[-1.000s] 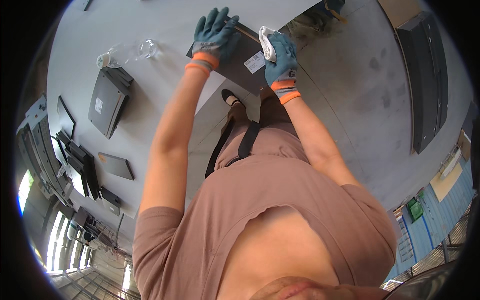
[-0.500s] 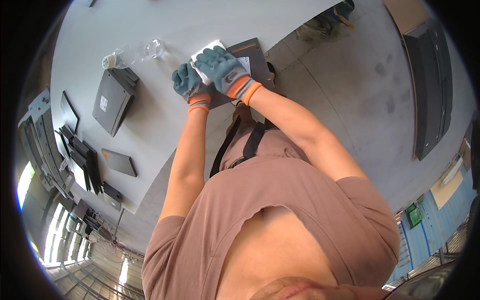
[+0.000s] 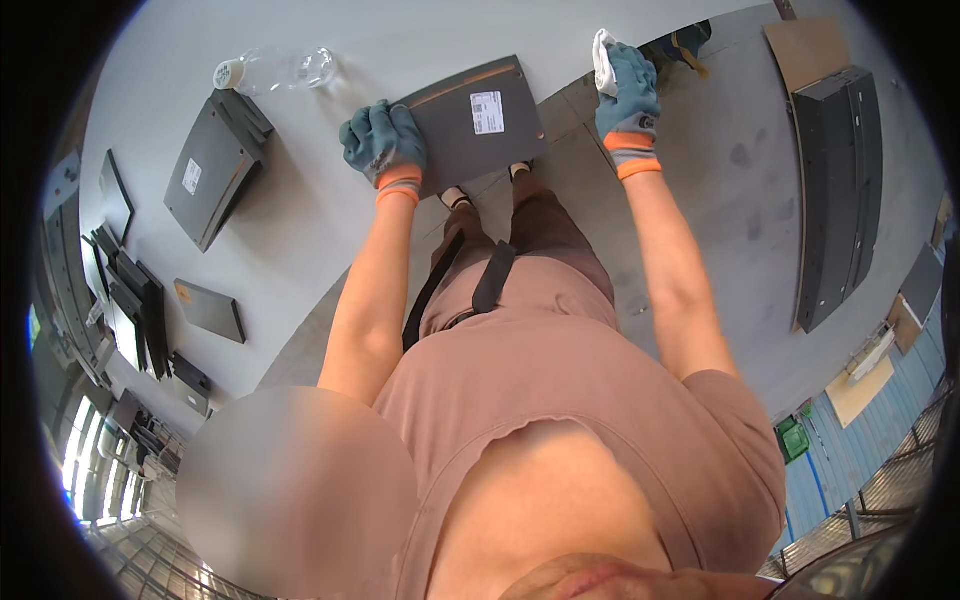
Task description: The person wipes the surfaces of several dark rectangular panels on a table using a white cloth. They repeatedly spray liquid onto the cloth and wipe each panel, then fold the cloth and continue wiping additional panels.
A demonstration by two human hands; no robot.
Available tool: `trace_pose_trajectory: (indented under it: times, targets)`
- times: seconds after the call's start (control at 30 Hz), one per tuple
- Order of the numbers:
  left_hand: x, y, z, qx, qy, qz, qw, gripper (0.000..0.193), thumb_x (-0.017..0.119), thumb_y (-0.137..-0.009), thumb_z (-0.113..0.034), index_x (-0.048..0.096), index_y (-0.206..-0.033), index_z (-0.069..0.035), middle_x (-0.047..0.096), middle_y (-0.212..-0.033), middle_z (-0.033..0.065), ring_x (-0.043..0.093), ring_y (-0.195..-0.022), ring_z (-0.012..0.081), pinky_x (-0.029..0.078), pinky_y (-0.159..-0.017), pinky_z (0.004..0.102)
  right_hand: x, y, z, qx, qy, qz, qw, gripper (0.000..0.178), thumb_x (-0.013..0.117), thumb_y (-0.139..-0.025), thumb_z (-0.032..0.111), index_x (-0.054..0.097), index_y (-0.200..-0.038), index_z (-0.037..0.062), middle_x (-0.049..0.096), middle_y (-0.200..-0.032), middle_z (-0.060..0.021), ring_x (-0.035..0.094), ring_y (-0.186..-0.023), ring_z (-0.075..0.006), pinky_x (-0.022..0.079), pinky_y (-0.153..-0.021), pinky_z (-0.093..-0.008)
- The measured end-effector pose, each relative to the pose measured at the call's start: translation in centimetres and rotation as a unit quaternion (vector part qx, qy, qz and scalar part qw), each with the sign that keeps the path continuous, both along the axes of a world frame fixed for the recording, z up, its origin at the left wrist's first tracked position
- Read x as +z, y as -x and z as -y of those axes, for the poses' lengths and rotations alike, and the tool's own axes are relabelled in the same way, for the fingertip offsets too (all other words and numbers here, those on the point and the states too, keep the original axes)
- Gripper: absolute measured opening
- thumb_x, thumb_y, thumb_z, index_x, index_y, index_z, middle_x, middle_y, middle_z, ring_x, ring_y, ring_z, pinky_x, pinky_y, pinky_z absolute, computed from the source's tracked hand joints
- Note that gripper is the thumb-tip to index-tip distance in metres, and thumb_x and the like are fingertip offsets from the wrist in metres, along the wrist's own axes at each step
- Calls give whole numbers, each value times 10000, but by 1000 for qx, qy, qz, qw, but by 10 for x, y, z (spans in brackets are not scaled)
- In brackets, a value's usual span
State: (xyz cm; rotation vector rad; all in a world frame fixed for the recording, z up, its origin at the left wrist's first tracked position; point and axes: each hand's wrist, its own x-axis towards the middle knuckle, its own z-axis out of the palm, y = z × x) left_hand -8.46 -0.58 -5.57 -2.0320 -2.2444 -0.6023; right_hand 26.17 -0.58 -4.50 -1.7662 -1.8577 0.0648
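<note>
A pale grey table (image 3: 300, 240) fills the upper left. A dark flat panel (image 3: 470, 120) with a white label lies at its near edge, partly overhanging. A clear plastic bottle (image 3: 275, 70) lies on its side further back. Left of that, a stack of dark panels (image 3: 210, 165) sits at an angle. A smaller dark panel (image 3: 210, 310) rests alone nearer the edge, and more dark panels (image 3: 130, 290) crowd the far left.
</note>
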Motion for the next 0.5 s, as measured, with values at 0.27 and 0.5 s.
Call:
trace_pose_trajectory:
  times: [0.27,0.5]
  targets:
    - [-14,5,-9,-11,-33,12,999,198,697,-869,-261,753,-973,-102,708,-993,97,620,-1021,349,524,-877,478,2,208,-18,168,56,19,984,544,653,-854,173,608,-1392,102,629,-1384,-132,622,-1254,-333,519,-1032,-428]
    - [-9,2,-6,12,-10,11,1000,234,679,-910,-315,760,-996,-113,716,-1028,90,625,-1039,354,523,-910,483,2,135,-48,184,128,27,974,259,707,-841,215,705,-1082,118,683,-1142,-114,664,-1038,-306,535,-960,-471]
